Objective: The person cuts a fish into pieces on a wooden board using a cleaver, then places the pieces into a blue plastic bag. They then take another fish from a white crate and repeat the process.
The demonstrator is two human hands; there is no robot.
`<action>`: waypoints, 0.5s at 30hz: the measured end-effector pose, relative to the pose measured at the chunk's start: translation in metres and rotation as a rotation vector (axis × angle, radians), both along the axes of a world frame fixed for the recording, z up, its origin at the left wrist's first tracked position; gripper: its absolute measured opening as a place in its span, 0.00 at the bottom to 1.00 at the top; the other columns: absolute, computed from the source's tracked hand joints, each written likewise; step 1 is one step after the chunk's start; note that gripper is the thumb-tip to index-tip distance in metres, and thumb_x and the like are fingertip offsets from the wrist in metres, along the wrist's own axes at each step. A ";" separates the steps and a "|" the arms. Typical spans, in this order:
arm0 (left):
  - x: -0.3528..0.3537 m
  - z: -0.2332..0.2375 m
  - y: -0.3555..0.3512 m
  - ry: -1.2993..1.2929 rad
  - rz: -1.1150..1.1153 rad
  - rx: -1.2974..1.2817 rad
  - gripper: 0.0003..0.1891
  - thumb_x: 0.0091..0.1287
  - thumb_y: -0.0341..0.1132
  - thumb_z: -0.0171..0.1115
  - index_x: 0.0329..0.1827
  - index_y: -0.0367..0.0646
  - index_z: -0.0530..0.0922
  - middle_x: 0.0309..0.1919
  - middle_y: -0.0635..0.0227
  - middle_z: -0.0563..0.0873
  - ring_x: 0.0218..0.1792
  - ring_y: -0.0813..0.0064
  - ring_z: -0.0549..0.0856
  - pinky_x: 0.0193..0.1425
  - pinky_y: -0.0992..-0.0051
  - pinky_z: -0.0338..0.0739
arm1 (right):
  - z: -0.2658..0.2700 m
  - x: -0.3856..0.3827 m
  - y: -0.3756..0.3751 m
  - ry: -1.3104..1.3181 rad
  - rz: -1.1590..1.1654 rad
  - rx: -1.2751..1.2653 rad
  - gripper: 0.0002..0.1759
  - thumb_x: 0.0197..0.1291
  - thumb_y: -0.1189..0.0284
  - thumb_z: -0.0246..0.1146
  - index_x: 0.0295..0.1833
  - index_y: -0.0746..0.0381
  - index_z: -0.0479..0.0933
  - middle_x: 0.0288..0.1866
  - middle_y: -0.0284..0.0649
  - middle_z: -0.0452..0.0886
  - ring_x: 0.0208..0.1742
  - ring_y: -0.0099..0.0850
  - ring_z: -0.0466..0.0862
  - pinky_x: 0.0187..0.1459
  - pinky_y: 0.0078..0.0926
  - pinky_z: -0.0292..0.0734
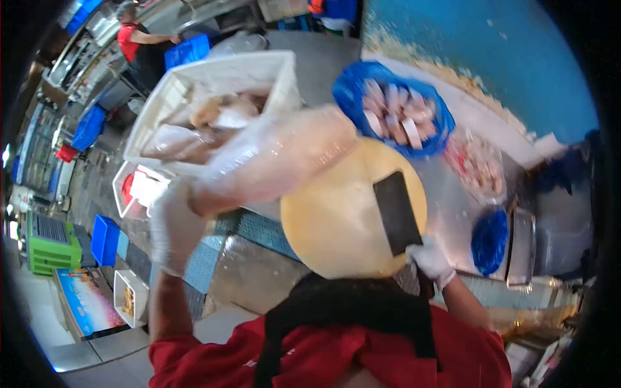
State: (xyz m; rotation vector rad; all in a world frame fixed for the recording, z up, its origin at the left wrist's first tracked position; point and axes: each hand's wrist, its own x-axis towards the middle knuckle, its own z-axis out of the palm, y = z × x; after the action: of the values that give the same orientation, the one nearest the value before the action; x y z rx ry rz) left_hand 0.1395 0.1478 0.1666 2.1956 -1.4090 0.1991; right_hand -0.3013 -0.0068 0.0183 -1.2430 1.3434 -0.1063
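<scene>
Two gloved hands: one gripping a big fish, one gripping a cleaver

The left hand [174, 226], in a white glove, is closing around the narrow end of a large pale fish [284, 155]; blur is hiding how each finger is sitting. The fish is stretching away from the hand, slanting across the view between a white crate [213, 68] and a round yellow cutting board [330, 226]. Its broad end is overlapping the board's far edge, though I cannot tell whether it is touching the surface.

The right hand [432, 260], also gloved, is wrapping its fingers around the handle of a cleaver at the board's right side. The dark, rectangular blade [396, 213] is showing flat side up over the board, pointing away from the person.

More fish [178, 142] are lying heaped inside the white crate. Beyond the board, a blue plastic bag [346, 97] is holding cut pieces [401, 116], and just beside it a clear bag [475, 165] is holding smaller pinkish pieces. Farther right, a crumpled blue bag [490, 242] is resting on the metal table [446, 213] next to a metal tray [521, 249]. At upper left, another person [132, 42] in red is standing well apart, reaching toward a blue crate [187, 52].
</scene>
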 end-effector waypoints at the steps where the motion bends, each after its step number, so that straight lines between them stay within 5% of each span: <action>1: -0.035 -0.018 -0.005 0.097 -0.048 0.029 0.11 0.53 0.34 0.71 0.38 0.42 0.84 0.33 0.50 0.85 0.39 0.45 0.85 0.42 0.59 0.79 | -0.020 -0.018 -0.003 -0.057 -0.053 -0.035 0.09 0.60 0.73 0.62 0.43 0.67 0.79 0.22 0.35 0.79 0.17 0.26 0.78 0.21 0.26 0.74; 5: -0.102 -0.144 -0.020 0.106 0.059 0.401 0.13 0.56 0.40 0.70 0.41 0.44 0.85 0.35 0.52 0.87 0.40 0.46 0.85 0.44 0.55 0.80 | 0.020 -0.009 -0.010 0.071 0.022 -0.165 0.12 0.62 0.70 0.61 0.43 0.69 0.79 0.24 0.39 0.81 0.17 0.26 0.79 0.21 0.28 0.75; 7: -0.117 -0.177 -0.024 0.107 -0.090 0.327 0.16 0.55 0.38 0.68 0.44 0.39 0.83 0.31 0.51 0.86 0.36 0.47 0.86 0.41 0.56 0.81 | 0.004 -0.013 -0.016 0.101 0.065 -0.214 0.14 0.61 0.68 0.61 0.42 0.70 0.78 0.25 0.48 0.82 0.21 0.36 0.83 0.27 0.34 0.79; 10: -0.125 -0.177 -0.017 0.317 -0.175 0.329 0.20 0.56 0.41 0.71 0.47 0.36 0.82 0.34 0.49 0.87 0.38 0.49 0.87 0.43 0.59 0.82 | -0.004 -0.005 -0.022 0.132 0.170 -0.499 0.18 0.60 0.64 0.62 0.43 0.71 0.77 0.32 0.63 0.80 0.38 0.57 0.84 0.42 0.45 0.79; 13: -0.117 -0.173 -0.022 0.526 -0.250 0.529 0.24 0.58 0.45 0.73 0.48 0.35 0.82 0.39 0.49 0.89 0.42 0.54 0.89 0.45 0.64 0.81 | 0.005 0.006 -0.030 0.340 0.381 -0.639 0.19 0.60 0.63 0.60 0.43 0.70 0.77 0.34 0.63 0.81 0.40 0.58 0.84 0.43 0.48 0.79; 15: -0.113 -0.160 -0.030 0.932 -0.332 0.588 0.27 0.61 0.49 0.73 0.50 0.32 0.81 0.41 0.50 0.89 0.45 0.57 0.89 0.49 0.66 0.80 | 0.003 0.008 -0.036 0.323 0.394 -0.628 0.19 0.59 0.62 0.60 0.43 0.69 0.78 0.34 0.63 0.81 0.40 0.60 0.83 0.44 0.50 0.78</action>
State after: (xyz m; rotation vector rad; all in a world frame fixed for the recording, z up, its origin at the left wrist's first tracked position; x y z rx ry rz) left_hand 0.0268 0.1181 0.0062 1.9305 -1.2895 -1.3203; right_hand -0.2932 -0.0426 0.0213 -2.1087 1.3536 -0.0497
